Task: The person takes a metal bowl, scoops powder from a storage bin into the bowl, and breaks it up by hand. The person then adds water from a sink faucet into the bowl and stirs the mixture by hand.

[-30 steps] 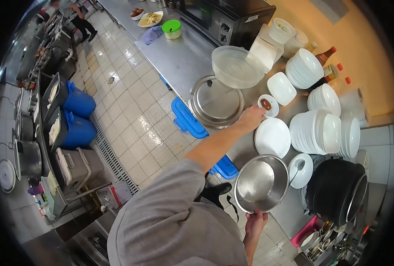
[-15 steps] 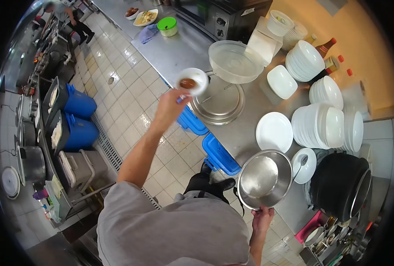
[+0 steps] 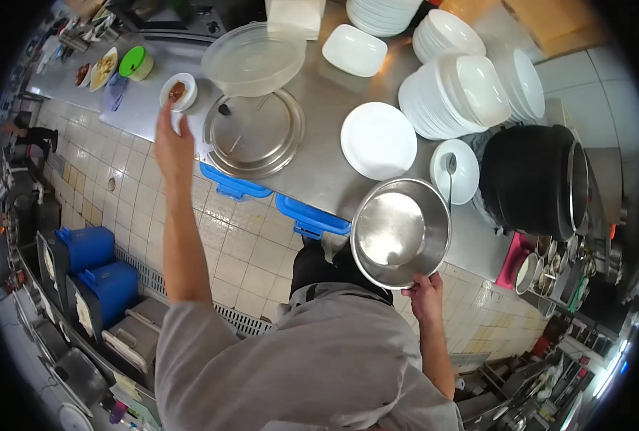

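On the counter at the upper left stands a small white bowl (image 3: 191, 82) with reddish-brown sauce in it. My left hand (image 3: 172, 146) is at its near rim, thumb and forefinger apart, a fingertip overlapping the rim; the hand is open. My right hand (image 3: 426, 296) pinches the lower rim of a wide steel mixing bowl (image 3: 395, 228), which is tilted toward me and looks bare inside. Beside the steel bowl, a spoon (image 3: 451, 164) rests in a white dish (image 3: 466, 184).
A round steel lid (image 3: 251, 140) lies on the counter, with a translucent plastic basin (image 3: 251, 61) partly over it. White plates (image 3: 378, 141) and stacked bowls (image 3: 434, 97) stand to the right, by a large black pot (image 3: 524, 179). A green-lidded tub (image 3: 135, 65) is at the left.
My left hand has set the sauce bowl down on the counter and its fingers have opened. My right hand still holds the steel bowl. The view has turned to the right.
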A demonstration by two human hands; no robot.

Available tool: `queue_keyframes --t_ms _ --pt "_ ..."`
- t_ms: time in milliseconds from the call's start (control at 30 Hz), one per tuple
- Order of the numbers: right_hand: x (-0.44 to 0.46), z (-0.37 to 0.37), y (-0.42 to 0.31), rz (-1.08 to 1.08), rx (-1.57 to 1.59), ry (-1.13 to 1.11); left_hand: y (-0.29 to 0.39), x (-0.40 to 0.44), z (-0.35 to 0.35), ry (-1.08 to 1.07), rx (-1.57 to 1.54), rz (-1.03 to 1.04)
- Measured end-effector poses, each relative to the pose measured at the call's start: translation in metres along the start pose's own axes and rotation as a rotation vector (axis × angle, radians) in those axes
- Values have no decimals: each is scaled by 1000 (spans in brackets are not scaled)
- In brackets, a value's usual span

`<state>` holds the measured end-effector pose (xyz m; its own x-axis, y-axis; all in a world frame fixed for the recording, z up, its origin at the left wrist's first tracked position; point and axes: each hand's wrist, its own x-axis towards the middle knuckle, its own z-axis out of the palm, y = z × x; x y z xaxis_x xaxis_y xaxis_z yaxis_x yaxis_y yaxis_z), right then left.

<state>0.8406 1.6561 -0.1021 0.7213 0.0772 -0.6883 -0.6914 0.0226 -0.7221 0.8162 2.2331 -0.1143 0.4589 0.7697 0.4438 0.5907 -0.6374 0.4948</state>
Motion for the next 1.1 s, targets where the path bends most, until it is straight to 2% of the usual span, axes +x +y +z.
queue_keyframes --t_ms 33,67,100,133,167,200,267,400,467,600,667,733,800,900,967,1033,1067,1100 --pt "-1 3 1 5 17 21 41 -16 -6 -165 -100 -166" --pt "0 5 1 8 31 37 49 -35 20 -328 -435 -168" --pt "2 4 1 10 32 37 70 -59 39 -370 -376 62" --pt "4 4 2 8 36 30 107 -68 42 -689 -232 -12" --pt "4 4 3 8 39 23 133 -82 58 -831 -326 -56" --pt "3 6 1 9 39 21 145 -98 92 -787 -235 3" --pt "0 12 -4 -9 37 26 169 -117 136 -822 -187 -40" --pt "1 3 0 1 13 18 196 -108 149 -981 -251 -189" --pt "1 3 2 -6 4 11 180 -106 166 -1106 -788 -670" --pt "4 1 2 -8 3 17 168 -98 158 -1012 -882 -753" --pt "8 0 0 3 8 -40 175 -94 145 -835 -1004 -933" --pt "14 1 -4 10 4 -57 184 -97 141 -795 -1009 -958" --pt "19 7 -8 12 -4 -72 183 -106 153 -651 -1251 -1056" --pt "30 19 -15 11 -18 -106 175 -118 156 -689 -1344 -1052" --pt "40 25 -18 0 1 -114 173 -119 142 -693 -1301 -1030" --pt "50 31 -25 -21 9 -151 181 -116 103 -654 -1227 -950" --pt "54 33 -29 2 -9 -166 184 -117 74 -630 -1213 -976" --pt "57 33 -30 -23 39 -182 185 -121 42 -501 -1315 -882"
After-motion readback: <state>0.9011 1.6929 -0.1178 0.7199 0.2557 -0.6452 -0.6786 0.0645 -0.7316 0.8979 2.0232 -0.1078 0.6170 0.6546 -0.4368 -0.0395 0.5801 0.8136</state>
